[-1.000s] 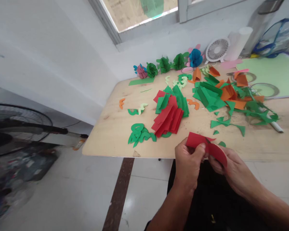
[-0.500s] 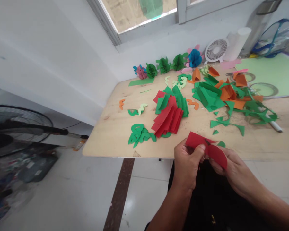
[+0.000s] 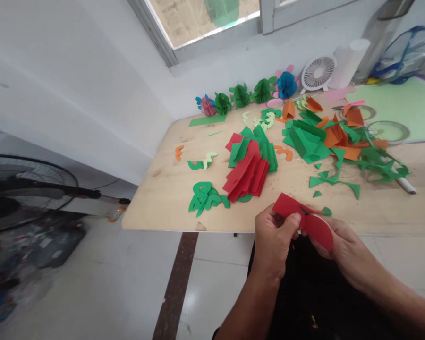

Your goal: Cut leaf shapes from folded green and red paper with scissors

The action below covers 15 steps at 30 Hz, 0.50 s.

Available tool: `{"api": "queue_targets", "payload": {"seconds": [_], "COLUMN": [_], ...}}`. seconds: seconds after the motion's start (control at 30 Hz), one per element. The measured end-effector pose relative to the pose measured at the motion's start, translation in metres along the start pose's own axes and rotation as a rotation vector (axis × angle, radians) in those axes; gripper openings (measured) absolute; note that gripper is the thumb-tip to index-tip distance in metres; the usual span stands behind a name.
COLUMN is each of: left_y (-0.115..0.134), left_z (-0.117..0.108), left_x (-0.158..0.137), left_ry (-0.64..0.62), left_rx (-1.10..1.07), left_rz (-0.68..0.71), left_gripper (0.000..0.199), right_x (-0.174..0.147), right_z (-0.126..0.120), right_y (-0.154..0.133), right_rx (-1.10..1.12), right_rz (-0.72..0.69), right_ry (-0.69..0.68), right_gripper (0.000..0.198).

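My left hand [image 3: 275, 236] pinches a red paper piece [image 3: 285, 204] at the table's front edge, thumb on top. Its right part is a rounded flap [image 3: 320, 231] that lies over the fingers of my right hand [image 3: 343, 241]. In the cut between the flap and a thin strip shows the dark blade of scissors [image 3: 306, 212]. My right hand is closed around the scissors, whose handles are hidden behind the paper. Just beyond lies a stack of folded red papers [image 3: 246, 174] beside folded green papers [image 3: 267, 148]. Cut green shapes [image 3: 205, 198] lie left of the stack.
Green scraps [image 3: 335, 179], orange folded papers [image 3: 336, 134] and a white pen-like stick [image 3: 405, 185] cover the table's right side. Paper honeycomb figures [image 3: 241, 96], a small white fan [image 3: 318, 73] and tape rings [image 3: 389, 131] stand or lie farther back. A large fan [image 3: 24, 193] is at left.
The scissors' cut in the red paper has opened wider, with a thin strip now standing apart above the rounded flap. Both hands have barely shifted.
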<state>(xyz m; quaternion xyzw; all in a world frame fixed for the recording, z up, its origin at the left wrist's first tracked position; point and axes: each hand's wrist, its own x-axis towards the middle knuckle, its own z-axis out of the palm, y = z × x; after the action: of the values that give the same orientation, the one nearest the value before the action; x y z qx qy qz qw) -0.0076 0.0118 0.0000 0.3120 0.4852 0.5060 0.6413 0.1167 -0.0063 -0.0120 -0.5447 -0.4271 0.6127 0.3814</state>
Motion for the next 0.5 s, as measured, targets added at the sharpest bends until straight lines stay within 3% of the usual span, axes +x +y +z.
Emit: {"api": "queue_targets", "payload": {"seconds": [0.27, 0.5], "left_y": [-0.001, -0.0002], "left_z": [-0.0013, 0.0001], "left_x": [0.0005, -0.0015], "left_ry": [0.024, 0.014], "left_rx": [-0.013, -0.084], "left_rz": [-0.024, -0.017], "left_gripper": [0.008, 0.005], "right_x": [-0.0014, -0.0023], "right_z": [0.0024, 0.0042], "right_y": [-0.0048, -0.0016], "right_rx": [-0.085, -0.125], "right_rz": [0.01, 0.073], "right_ry": [0.063, 0.214], "right_gripper": [0.045, 0.058]}}
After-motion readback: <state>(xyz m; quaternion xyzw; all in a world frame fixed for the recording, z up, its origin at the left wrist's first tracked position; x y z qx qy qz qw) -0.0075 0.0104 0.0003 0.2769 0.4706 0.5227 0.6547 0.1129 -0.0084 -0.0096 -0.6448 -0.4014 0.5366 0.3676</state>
